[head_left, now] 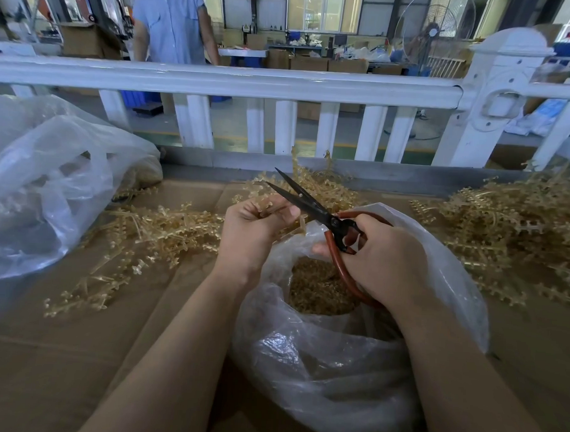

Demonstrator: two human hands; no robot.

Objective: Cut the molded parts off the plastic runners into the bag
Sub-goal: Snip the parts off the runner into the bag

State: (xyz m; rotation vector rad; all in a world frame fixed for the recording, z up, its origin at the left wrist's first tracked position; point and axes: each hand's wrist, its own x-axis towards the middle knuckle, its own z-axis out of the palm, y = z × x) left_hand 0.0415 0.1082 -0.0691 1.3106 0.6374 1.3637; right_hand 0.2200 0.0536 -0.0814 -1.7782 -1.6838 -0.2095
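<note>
Two bare forearms reach up from the bottom of the frame over a cardboard-covered desk [75,353]. At centre, my left hand [253,227] curls its fingers around a tan plastic runner [274,209] and holds it just above the mouth of a clear plastic bag [319,374]. My right hand [386,256] grips the red looped handles of black scissors [310,205], whose blades stand parted and point toward the upper left, close beside the left thumb. Inside the bag, lower centre, lies a heap of small tan cut parts [319,292]. Loose runners are piled at centre left [152,233] and in a larger tangle at far right [511,232]. A second crumpled clear bag [50,179] sits at the left edge. A white fence [250,80] crosses the upper frame, with a person in a blue shirt [174,21] standing behind it.

I judge the main risk to be the blades nicking the left thumb, since they sit so near it. Cut parts could also miss the bag's opening and scatter, because the runner hangs near the rim.
</note>
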